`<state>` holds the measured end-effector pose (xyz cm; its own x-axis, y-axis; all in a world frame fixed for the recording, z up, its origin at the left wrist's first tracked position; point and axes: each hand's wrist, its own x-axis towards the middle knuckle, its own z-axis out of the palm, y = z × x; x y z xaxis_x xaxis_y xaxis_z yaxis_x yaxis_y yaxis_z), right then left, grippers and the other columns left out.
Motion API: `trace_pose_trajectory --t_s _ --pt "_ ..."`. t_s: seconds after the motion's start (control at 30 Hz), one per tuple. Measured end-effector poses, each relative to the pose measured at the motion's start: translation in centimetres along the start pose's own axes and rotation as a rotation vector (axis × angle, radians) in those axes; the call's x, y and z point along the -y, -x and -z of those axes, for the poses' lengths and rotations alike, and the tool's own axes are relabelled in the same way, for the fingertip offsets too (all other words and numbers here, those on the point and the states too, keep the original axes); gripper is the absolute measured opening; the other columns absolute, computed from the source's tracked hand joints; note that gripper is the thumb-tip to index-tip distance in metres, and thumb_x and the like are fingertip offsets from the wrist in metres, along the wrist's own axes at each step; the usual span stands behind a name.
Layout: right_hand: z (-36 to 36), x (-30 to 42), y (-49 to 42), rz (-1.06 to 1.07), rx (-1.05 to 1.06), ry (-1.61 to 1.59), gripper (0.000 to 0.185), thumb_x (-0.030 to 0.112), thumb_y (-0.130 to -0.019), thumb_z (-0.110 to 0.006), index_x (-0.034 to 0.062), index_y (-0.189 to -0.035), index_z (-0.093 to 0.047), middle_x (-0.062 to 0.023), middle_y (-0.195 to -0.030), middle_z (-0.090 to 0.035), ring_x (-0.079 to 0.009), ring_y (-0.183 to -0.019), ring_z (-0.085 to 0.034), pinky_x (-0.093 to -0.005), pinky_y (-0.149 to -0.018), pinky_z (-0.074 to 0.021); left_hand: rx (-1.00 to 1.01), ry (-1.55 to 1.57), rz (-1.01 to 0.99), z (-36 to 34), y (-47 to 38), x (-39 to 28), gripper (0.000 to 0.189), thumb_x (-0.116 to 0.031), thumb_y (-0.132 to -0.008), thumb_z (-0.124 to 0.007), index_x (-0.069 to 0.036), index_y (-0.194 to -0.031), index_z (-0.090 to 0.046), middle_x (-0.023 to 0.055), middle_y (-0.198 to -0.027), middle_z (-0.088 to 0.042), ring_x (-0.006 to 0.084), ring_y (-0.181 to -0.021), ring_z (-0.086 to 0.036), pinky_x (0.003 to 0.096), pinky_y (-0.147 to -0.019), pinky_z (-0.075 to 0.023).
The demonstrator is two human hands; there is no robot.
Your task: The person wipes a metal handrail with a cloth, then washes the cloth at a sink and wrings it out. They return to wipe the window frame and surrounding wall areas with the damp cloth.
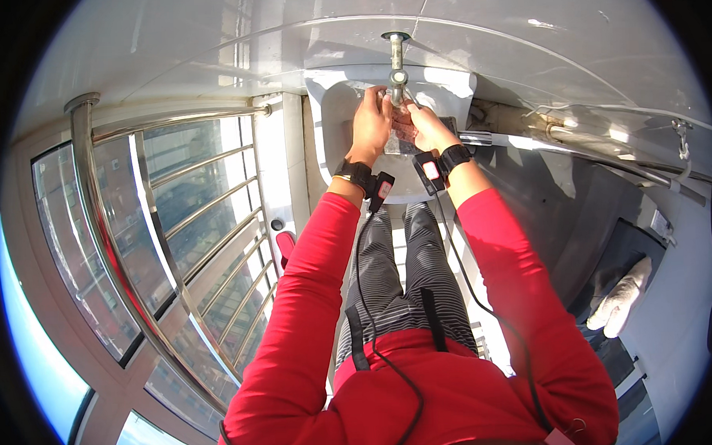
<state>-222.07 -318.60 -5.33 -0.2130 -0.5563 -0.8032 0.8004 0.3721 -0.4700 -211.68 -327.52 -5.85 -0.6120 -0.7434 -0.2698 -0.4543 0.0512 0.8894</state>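
Both my hands are over a white sink (323,94), just below a metal faucet (396,53) fixed to the wall. Between them is a pinkish-red item (404,128), probably a wet cloth, partly hidden by the fingers. My left hand (370,123) grips its left side with bent fingers. On the opposite side, my right hand (432,127) pinches it near the spout. Underneath, a dark grey, flat-looking thing (397,147) lies in the basin; its kind is unclear. Whether water is running cannot be told.
A metal railing (110,249) runs along the windows at left. A metal pipe (613,166) extends rightward from beside the sink. A red object (285,246) is by the railing; a pale fuzzy item (620,298) is at right. Black cables (360,269) trail from my wrist devices.
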Motion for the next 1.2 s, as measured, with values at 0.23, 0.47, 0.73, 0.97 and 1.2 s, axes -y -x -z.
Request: trace_pose_trajectory --t_s 0.23,0.47,0.73,0.97,1.2 --pt "-0.4 0.3 -2.5 0.087 0.11 -0.017 0.022 0.022 -0.106 -0.045 0.0096 -0.123 -0.054 -0.0066 -0.09 -0.062 -0.0149 -0.068 -0.06 -0.0308 -0.053 -0.0423 -0.001 0.184 0.084 0.1 -1.8 -0.2 0.049 -0.042 -0.106 -0.046 0.006 -0.11 -0.055 0.0243 -0.101 -0.064 0.0349 -0.096 -0.064 0.041 -0.089 -0.0494" --pt "0.6 0.0 -3.2 0.111 0.207 -0.04 0.024 0.008 -0.102 -0.049 0.0114 -0.126 -0.053 0.0015 -0.075 -0.049 -0.0075 -0.056 -0.044 -0.0239 -0.048 -0.0336 0.001 -0.019 -0.028 -0.3 -2.7 -0.6 0.048 -0.042 -0.104 -0.05 0.006 -0.106 -0.055 0.0334 -0.098 -0.066 0.051 -0.099 -0.063 0.0494 -0.085 -0.0504" --pt "-0.2 -0.8 -3.6 0.185 0.052 0.031 0.017 0.014 -0.103 -0.05 0.0087 -0.114 -0.061 0.0012 -0.07 -0.052 -0.009 -0.049 -0.044 -0.0266 -0.042 -0.0302 0.076 -0.092 0.155 -1.0 -3.1 0.1 0.049 -0.04 -0.105 -0.045 0.003 -0.107 -0.067 0.0254 -0.097 -0.071 0.038 -0.096 -0.069 0.0419 -0.082 -0.0523" --pt "-0.5 -1.1 -3.0 0.237 -0.065 -0.056 0.023 0.027 -0.102 -0.057 0.0071 -0.102 -0.066 0.0014 -0.069 -0.057 -0.0108 -0.05 -0.051 -0.0286 -0.042 -0.0354 0.043 0.285 0.369 -2.4 -2.8 2.0 0.057 -0.053 -0.102 -0.046 -0.002 -0.123 -0.061 0.0112 -0.098 -0.07 0.0242 -0.087 -0.066 0.0376 -0.082 -0.0513" --pt "1.6 -0.7 -2.5 0.132 0.071 -0.097 0.031 0.036 -0.105 -0.053 0.0124 -0.125 -0.055 -0.0027 -0.108 -0.063 -0.0133 -0.087 -0.063 -0.0311 -0.064 -0.0493 0.384 0.978 0.638 0.3 -1.7 1.6 0.047 -0.046 -0.105 -0.047 -0.008 -0.131 -0.056 0.0082 -0.127 -0.065 0.0223 -0.115 -0.063 0.042 -0.104 -0.0483"
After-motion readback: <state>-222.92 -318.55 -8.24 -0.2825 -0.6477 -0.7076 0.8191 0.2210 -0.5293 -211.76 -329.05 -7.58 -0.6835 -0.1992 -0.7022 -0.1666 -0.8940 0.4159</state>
